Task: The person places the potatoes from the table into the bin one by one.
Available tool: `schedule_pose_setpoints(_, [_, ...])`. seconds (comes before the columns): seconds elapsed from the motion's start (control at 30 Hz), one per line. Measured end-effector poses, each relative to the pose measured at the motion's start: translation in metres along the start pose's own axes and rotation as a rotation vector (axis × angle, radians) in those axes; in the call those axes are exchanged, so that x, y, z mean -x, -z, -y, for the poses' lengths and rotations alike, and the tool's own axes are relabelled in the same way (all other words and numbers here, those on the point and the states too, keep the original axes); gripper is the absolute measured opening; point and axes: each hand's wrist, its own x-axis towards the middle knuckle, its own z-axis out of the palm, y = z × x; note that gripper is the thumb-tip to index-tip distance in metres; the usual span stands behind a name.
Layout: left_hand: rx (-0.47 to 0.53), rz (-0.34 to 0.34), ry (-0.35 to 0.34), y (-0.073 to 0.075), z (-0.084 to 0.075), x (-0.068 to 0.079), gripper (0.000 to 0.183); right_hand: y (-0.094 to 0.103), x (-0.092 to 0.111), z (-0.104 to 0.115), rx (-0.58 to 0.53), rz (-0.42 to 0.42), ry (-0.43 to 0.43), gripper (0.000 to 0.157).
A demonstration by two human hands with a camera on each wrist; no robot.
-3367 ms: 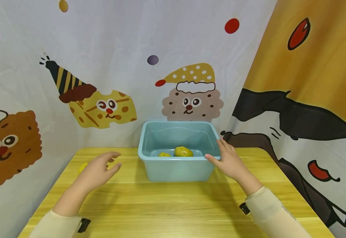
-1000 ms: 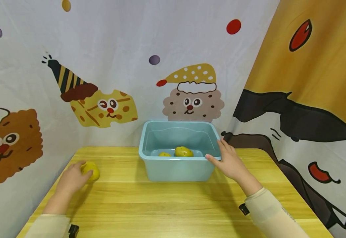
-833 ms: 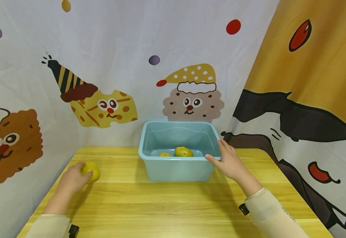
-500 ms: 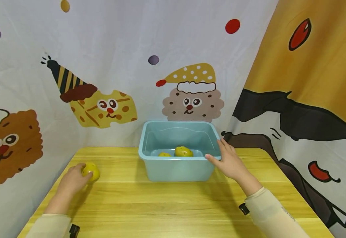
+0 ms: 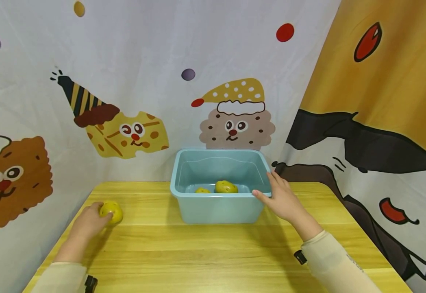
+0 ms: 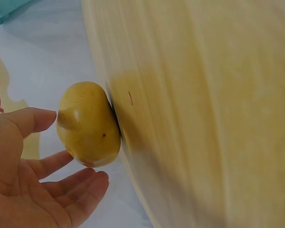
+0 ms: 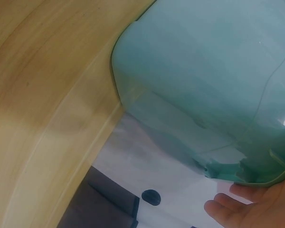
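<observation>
In the head view my left hand (image 5: 90, 221) has its thumb and fingers around a yellow potato (image 5: 112, 212) on the left of the table. The left wrist view shows thumb and forefinger lightly pinching the potato (image 6: 88, 126), which touches the wood. At the near right corner of a light blue plastic bin (image 5: 218, 209), my right hand (image 5: 285, 199) rests on the rim, thumb on the front edge and fingers fairly straight along the right side. Inside the bin lie a larger potato (image 5: 226, 186) and another yellow one (image 5: 202, 190), partly hidden by the front wall.
The bin stands at the back middle of the wooden table (image 5: 205, 256). Behind the table hangs a white curtain (image 5: 143, 49) printed with cartoon food, with an orange part on the right.
Over the first seconds my left hand moved left and down from above the table to the potato. Since then it has barely shifted. My right hand has stayed on the bin's rim.
</observation>
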Motion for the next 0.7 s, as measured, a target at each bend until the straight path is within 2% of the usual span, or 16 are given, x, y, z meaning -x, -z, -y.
schedule_pose_setpoints(0.47, [-0.003, -0.049, -0.059, -0.0046, -0.0004, -0.0051, 0.072, 0.0015, 0.0013, 0.0016, 0.001, -0.006, 0.010, 0.097])
schedule_pose_setpoints(0.7, [0.018, -0.032, -0.058, -0.0061, -0.0018, -0.0070, 0.072, 0.0003, 0.0018, 0.0009, 0.001, -0.001, 0.007, 0.097])
